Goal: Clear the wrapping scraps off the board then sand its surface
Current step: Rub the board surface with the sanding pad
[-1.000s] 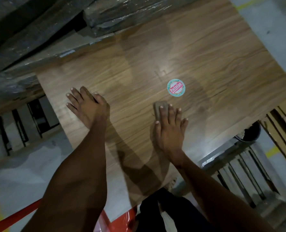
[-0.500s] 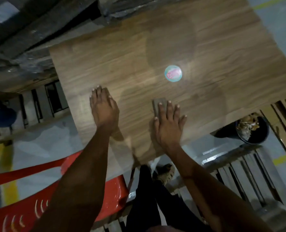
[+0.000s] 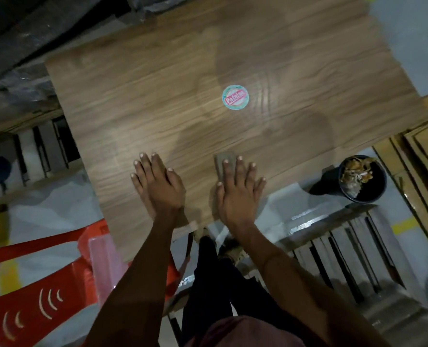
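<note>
Dim workshop floor; wood-grain board (image 3: pixel 158 101) with round sticker (image 3: pixel 235 97) mid-surface. Right hand (image 3: pixel 238 191) flat, fingers straight, pressing what looks like a sanding block (image 3: pixel 221 159) at near edge. Left hand (image 3: pixel 158 184) flat beside it, fingers spread.

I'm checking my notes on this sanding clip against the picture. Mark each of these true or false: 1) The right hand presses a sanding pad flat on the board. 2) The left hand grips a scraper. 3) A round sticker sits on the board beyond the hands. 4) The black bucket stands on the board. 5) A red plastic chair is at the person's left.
1) True: the right hand lies flat with straight fingers on the sanding pad, on the board.
2) False: the left hand rests flat on the bare board, holding nothing.
3) True: the round sticker lies farther up the board.
4) False: the black bucket stands on the floor, off the board's right edge.
5) True: the red plastic chair.
</note>
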Available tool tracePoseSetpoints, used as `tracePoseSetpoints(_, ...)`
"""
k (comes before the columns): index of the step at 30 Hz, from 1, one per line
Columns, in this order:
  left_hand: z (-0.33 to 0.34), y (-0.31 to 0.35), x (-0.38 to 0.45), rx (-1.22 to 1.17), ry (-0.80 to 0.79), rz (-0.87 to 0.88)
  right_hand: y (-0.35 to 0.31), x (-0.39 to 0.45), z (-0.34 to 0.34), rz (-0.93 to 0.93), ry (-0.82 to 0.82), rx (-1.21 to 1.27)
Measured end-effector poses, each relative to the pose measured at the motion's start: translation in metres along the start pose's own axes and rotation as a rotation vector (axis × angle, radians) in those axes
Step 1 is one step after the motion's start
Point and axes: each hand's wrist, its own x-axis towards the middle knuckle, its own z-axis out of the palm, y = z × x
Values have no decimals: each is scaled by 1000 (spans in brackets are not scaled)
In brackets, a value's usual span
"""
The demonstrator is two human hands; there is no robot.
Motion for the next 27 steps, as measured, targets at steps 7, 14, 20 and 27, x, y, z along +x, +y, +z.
tracePoseSetpoints(7, -5, 2, 1, 18, -19, -32, 16, -30, 5, -311, -110, -58)
tracePoseSetpoints(14, -10, 6, -5, -28, -101, 291, 48, -34, -5, -36, -36, 5)
tracePoseSetpoints(20, 3, 27, -15, -72, -49, 109, 31, -59, 4, -353, -176, -53)
tracePoseSetpoints(27, 20, 47, -22, -40, -12, -68, 107, -16, -25, -9, -43, -33)
